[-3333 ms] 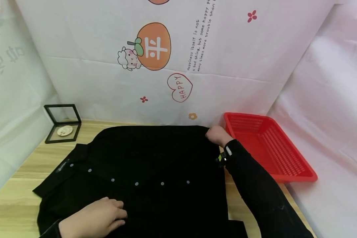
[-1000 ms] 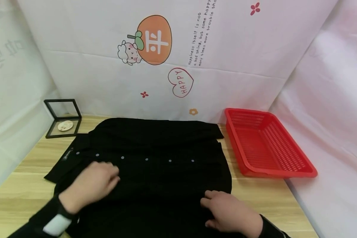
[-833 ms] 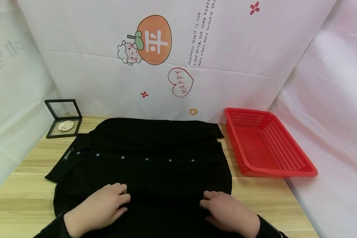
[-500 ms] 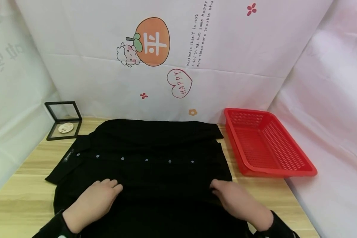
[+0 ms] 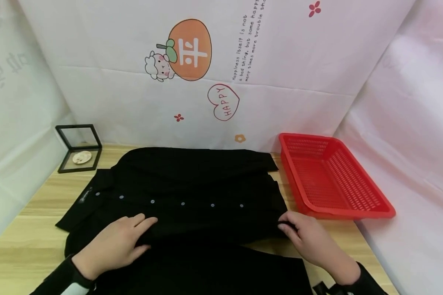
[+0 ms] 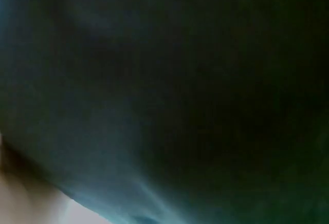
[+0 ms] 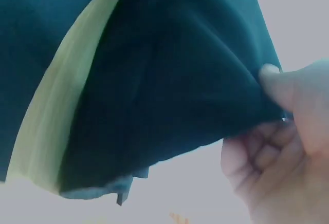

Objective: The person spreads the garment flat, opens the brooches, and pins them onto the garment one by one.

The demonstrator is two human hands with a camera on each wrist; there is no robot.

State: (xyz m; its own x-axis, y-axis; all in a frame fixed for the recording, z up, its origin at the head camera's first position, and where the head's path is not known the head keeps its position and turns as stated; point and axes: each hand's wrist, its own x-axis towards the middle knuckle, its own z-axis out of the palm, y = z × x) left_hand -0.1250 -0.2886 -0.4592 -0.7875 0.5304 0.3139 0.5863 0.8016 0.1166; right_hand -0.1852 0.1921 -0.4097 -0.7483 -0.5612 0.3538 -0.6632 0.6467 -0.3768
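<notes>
A black button-up shirt (image 5: 206,180) lies spread on the wooden table, its collar to the left and a row of pale buttons along its front. My right hand (image 5: 306,237) pinches the shirt's lower edge at the right between thumb and fingers. In the right wrist view this hand (image 7: 282,131) holds a lifted corner of the dark cloth (image 7: 169,90). My left hand (image 5: 116,246) rests on the shirt front, thumb and fingers apart. Dark cloth (image 6: 180,80) fills most of the left wrist view. A sleeve (image 5: 243,270) stretches along the front, a strip of table showing above it.
A red plastic basket (image 5: 299,196) stands at the right, just beyond my right hand. At the back left is a black frame (image 5: 62,166) holding a round pale disc (image 5: 82,157). White printed sheets (image 5: 114,102) enclose the back and sides.
My right hand let go of the far hem, came to the near side, and now pulls the hem's near part away, parting it from the sleeve. My left hand shifted slightly on the shirt.
</notes>
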